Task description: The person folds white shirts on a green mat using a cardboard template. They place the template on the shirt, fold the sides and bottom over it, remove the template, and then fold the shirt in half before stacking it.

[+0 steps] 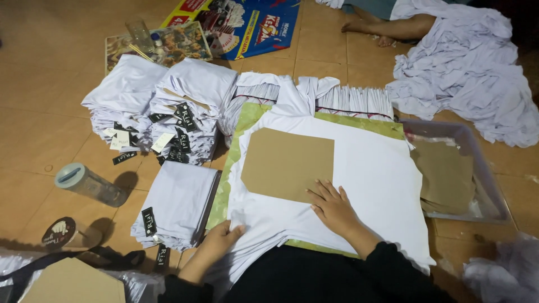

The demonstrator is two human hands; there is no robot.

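Right hand [332, 207]: flat, fingers spread, palm down on the white shirt [370, 174], fingertips touching the lower right corner of the cardboard sheet [287, 164]; grips nothing.
Left hand [220, 240]: fingers curled over the shirt's lower left edge, pinching the cloth.
White shirt: spread face down on the floor [45, 134], over a green mat [230, 168] that shows along its left and upper sides.
Cardboard sheet: brown, rectangular, lies flat on the shirt's upper middle.
Folded white shirts [177, 205]: low pile just left of the spread shirt, black tag attached.
Stacks of folded shirts [163, 106]: up-left of the spread shirt, with black and pale tags hanging from them.
Bundled white garments [348, 101]: just above the spread shirt, touching its collar end.
Grey plastic tray [483, 179]: right of the spread shirt, holds brown cardboard pieces.
Loose heap of white cloth [466, 67]: up-right of the spread shirt, beside another person's leg [393, 25].
Clear plastic jar [90, 184]: on its side, well left of the spread shirt.
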